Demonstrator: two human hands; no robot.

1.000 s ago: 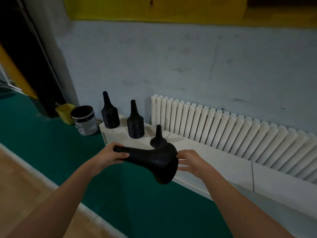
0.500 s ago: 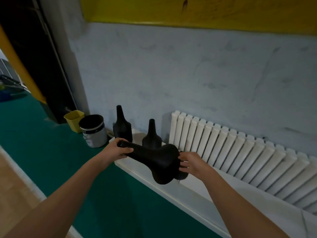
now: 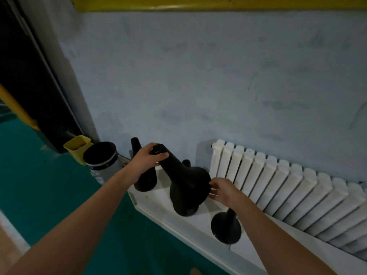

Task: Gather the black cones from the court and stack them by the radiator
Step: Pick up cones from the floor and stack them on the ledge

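Note:
My left hand grips the narrow neck of a black cone, which is tilted with its tip up and to the left. Its wide base hangs low over the white ledge. My right hand touches the flared side of that base with its fingertips. Three more black cones stand upright on the ledge: one behind my left wrist, one whose tip shows behind the held cone, and one partly hidden under my right forearm.
The white radiator runs along the blue-grey wall behind the ledge. A dark bucket and a yellow bin stand at the ledge's left end. Green court floor lies in front.
I have stepped closer to the ledge. The held cone has swung from lying sideways to nearly upright, tip raised, and its base has dropped toward the ledge between the standing cones.

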